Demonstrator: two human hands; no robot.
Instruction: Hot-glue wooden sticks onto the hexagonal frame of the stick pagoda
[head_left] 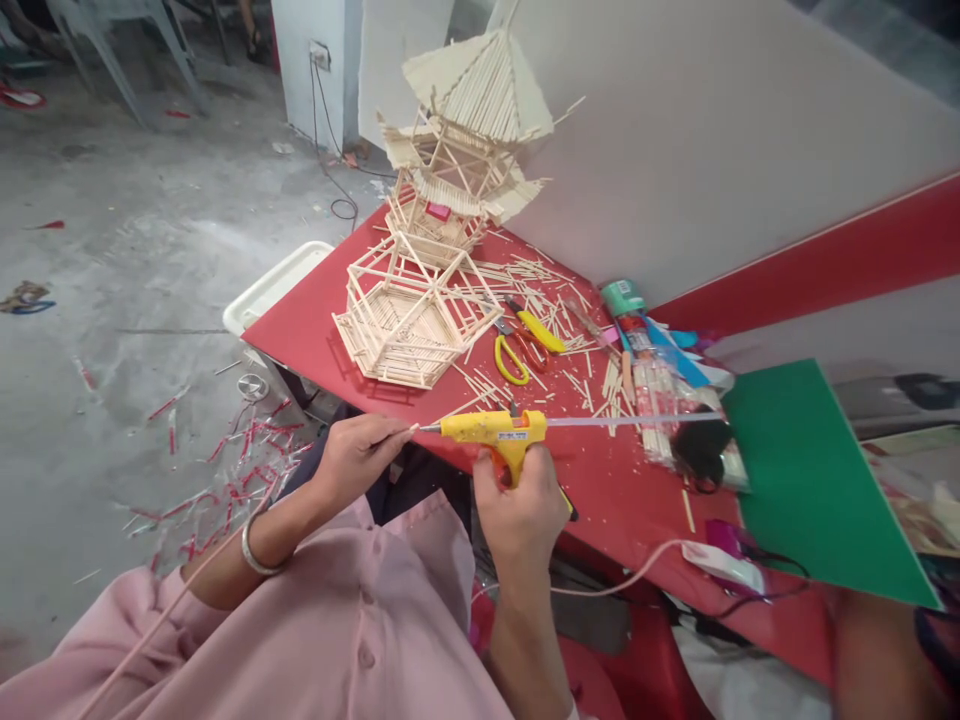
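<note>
plastic wrappers littered the floor, far left. left hand was pinched nearly closed at the nozzle, apparently on a small stick; fingers hid most of it. right of that, on the red table: open stick frame. floor laid, posts and top spokes in, sides and top uncovered, so i'd call it partly built. tiered tower stood behind it: slatted roofs on, open stickwork between, looked much further along. couldn't tell if the two were joined. yellow glue gun was in front of the table edge, nozzle at the pinched fingers, glue rod sticking well out the back, so plenty left. right hand was wrapped firmly round its handle. beyond: scissors, yellow-handled pliers, many loose sticks unused. bagged sticks sat further right, beside a green board. stock didn't look short.
</note>
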